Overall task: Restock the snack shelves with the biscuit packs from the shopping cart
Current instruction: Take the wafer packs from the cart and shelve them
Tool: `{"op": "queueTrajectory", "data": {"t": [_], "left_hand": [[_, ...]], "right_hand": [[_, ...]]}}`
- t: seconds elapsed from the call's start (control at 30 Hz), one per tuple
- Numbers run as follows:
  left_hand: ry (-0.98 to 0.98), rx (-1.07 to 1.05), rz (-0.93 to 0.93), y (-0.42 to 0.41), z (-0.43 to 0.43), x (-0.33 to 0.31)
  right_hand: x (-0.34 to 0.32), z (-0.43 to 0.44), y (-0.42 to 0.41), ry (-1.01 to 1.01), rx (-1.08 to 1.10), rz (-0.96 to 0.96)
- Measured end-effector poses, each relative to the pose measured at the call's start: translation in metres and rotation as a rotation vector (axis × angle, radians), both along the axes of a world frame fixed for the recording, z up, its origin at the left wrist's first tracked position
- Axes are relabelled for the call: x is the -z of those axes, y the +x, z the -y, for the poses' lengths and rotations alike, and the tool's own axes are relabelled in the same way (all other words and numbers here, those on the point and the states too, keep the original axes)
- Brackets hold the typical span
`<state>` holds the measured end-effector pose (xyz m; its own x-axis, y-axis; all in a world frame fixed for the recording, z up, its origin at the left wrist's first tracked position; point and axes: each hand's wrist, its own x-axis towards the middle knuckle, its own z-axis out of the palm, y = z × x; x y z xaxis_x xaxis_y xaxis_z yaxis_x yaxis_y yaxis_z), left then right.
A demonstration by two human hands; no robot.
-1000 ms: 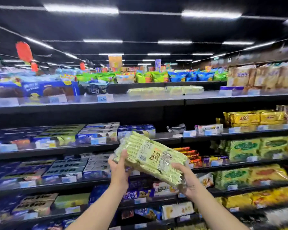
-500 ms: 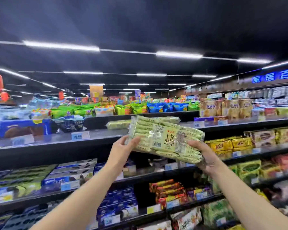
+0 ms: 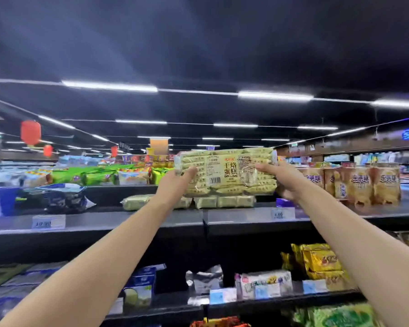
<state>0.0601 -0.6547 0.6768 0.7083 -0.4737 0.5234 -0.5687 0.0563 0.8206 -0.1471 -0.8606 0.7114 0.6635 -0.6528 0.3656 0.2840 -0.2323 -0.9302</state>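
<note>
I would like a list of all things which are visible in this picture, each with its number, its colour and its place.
held biscuit pack: one, pale green-yellow, above the top shelf, between both hands
lying packs: several, pale green, flat on the top shelf below the held one
top shelf: one, dark grey, across the middle
price tags: two, white, on the top shelf's front edge
tan bags: several, tan-orange, upright at the shelf's right
dark pack: one, dark blue, crumpled, at the shelf's left
red lanterns: three, red, hanging at the left
yellow packs: several, yellow, lower shelf, right
left hand: holds the pack's left end
right hand: holds the pack's right end
</note>
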Motion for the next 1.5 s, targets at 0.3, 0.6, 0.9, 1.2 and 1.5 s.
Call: {"op": "queueTrajectory", "data": {"t": [0.3, 0.6, 0.9, 1.2, 1.5], "left_hand": [[0.487, -0.201, -0.103, 0.035, 0.090, -0.013], [0.503, -0.212, -0.169, 0.061, 0.140, -0.015], [0.448, -0.207, -0.221, 0.073, 0.151, -0.009], [0.405, -0.272, -0.062, 0.056, 0.130, 0.004], [0.534, -0.285, 0.183, 0.021, 0.101, 0.013]], "right_hand": [[-0.004, 0.096, 0.068, -0.051, -0.037, -0.581], [-0.003, 0.136, 0.114, -0.071, -0.019, -0.791], [-0.005, 0.149, 0.129, -0.179, 0.110, -0.909], [0.012, 0.141, 0.103, -0.382, 0.215, -0.655], [0.036, 0.097, 0.077, -0.688, 0.408, -0.758]]}}
